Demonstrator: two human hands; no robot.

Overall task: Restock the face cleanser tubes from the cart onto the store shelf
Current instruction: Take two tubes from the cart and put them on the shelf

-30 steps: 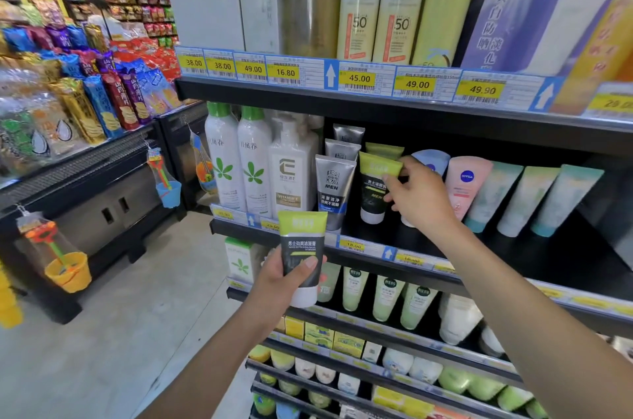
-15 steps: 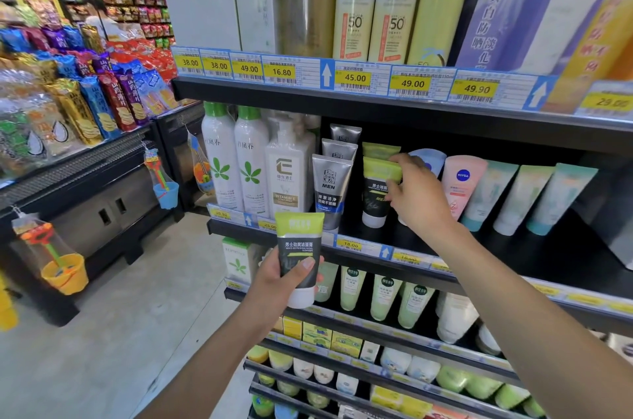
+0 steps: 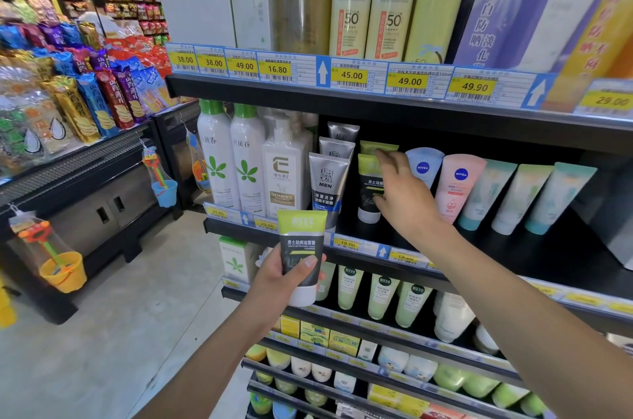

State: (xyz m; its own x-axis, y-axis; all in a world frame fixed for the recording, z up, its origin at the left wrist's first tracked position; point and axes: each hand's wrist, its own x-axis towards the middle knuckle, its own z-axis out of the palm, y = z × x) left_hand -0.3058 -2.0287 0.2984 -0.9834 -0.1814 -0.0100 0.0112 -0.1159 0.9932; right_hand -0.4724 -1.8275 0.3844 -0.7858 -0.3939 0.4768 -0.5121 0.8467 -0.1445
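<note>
My left hand (image 3: 275,280) grips a green-and-black face cleanser tube (image 3: 300,244), cap down, in front of the shelf's price strip. A matching tube (image 3: 367,190) stands cap down on the black middle shelf (image 3: 513,249), with another green-topped tube (image 3: 371,145) behind it. My right hand (image 3: 406,201) reaches in to the standing tube. Its fingers are spread and fairly straight: the fingertips touch the tube's green top, and the thumb touches its dark body. The cart is out of view.
Left of the row stand grey men's tubes (image 3: 328,182) and white bottles (image 3: 282,172). On the right are Nivea tubes (image 3: 459,184) and pale teal tubes (image 3: 520,196). Spray cans (image 3: 351,0) fill the shelf above. A snack rack (image 3: 85,103) flanks the aisle floor on the left.
My right hand has loosened from the standing tube, its fingers now spread against it. My left hand has held its tube in the same place.
</note>
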